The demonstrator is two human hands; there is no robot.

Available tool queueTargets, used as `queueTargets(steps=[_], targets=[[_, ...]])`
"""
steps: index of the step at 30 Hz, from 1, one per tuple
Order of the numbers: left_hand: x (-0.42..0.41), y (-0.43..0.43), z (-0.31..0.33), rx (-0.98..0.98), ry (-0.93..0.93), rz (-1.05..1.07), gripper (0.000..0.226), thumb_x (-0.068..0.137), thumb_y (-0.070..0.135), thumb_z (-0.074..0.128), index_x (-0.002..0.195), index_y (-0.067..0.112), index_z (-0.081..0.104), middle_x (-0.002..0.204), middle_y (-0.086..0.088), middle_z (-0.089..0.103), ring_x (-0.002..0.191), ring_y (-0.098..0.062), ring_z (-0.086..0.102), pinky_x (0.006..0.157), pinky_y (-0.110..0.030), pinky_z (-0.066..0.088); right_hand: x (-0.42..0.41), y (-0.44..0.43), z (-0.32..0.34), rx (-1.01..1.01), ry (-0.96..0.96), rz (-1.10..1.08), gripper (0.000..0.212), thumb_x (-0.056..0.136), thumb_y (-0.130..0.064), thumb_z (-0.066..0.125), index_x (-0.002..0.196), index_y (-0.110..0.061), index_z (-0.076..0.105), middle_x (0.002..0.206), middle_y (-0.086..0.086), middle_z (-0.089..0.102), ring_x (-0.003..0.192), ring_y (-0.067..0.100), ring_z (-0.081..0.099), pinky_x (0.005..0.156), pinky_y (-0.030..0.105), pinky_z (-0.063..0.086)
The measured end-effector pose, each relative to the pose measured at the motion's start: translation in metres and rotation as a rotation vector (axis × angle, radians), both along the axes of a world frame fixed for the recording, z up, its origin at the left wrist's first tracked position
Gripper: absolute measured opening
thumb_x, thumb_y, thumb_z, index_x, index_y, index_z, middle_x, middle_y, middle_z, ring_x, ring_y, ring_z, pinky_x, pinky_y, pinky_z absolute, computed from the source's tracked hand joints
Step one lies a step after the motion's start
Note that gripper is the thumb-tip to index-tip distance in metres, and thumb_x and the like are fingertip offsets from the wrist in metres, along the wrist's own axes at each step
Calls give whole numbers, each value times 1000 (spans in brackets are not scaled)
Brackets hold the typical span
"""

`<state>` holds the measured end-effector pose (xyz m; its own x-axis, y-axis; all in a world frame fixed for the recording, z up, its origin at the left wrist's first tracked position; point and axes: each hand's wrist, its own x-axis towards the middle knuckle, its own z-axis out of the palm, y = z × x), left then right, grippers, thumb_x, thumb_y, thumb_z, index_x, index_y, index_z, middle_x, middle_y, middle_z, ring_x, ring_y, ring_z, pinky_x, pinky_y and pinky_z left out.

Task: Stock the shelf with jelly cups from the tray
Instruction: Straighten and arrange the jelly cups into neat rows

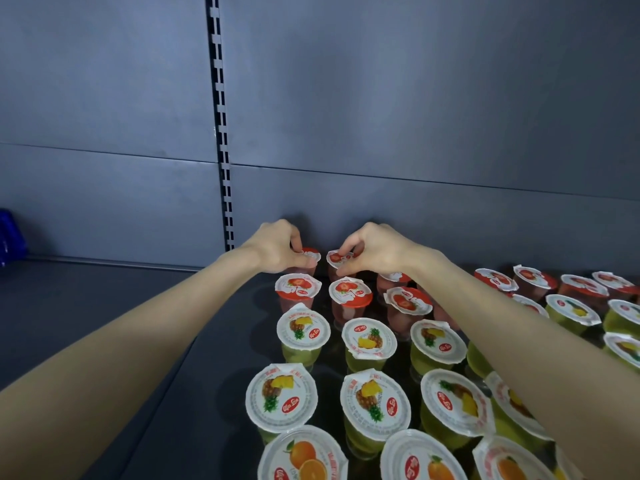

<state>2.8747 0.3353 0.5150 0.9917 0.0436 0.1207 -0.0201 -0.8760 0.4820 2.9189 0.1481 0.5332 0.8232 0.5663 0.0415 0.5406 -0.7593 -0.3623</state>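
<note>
Jelly cups [350, 292] on dark shelf [114, 299], grey back panel [415, 98]

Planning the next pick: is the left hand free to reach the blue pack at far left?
Probably not yet: the left hand pinches a strawberry cup. Otherwise the shelf stretch toward the blue pack shows no obstacle.

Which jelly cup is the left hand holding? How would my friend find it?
Find the black slotted strip on the back wall. Right of its foot stands the rearmost row of strawberry cups. It is the leftmost one, pinched by the left hand.
</note>
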Motion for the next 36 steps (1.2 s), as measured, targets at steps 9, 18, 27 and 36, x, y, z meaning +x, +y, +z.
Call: queueTargets(steps=[9, 18, 27, 36], targets=[[-1, -1, -1, -11, 7, 13, 35, 79, 43, 71, 93, 13, 62, 100, -3, 63, 91, -18, 57, 73, -27, 42, 2, -1, -2, 15, -12, 4, 42, 77, -33, 77, 114, -15, 70, 121, 3, 64, 108, 17, 58, 85, 24, 40], [-12, -5, 8, 62, 50, 3, 41, 83, 48, 64, 104, 13, 64, 108, -5, 64, 94, -19, 57, 79, -30, 45, -4, 1, 1, -60, -56, -3, 37, 81, -39, 72, 108, -14, 69, 115, 5, 63, 97, 18, 58, 83, 31, 48], [-53, -16, 23, 97, 26, -38, 38, 81, 45, 68, 100, 14, 65, 86, 3, 63, 89, -18, 59, 83, -33, 49, -44, -11, 13, 6, -92, 53, 37, 81, -40, 71, 107, -13, 68, 111, 2, 63, 99, 19, 59, 84, 33, 49], [-66, -17, 16, -45, 155, -85, 44, 79, 40, 71, 108, 7, 62, 100, -2, 60, 91, -22, 64, 67, -26, 57, -64, -13, 4, -47, -4, 61, 44, 80, -48, 70, 109, -15, 68, 108, 1, 64, 93, 18, 61, 81, 35, 54]])
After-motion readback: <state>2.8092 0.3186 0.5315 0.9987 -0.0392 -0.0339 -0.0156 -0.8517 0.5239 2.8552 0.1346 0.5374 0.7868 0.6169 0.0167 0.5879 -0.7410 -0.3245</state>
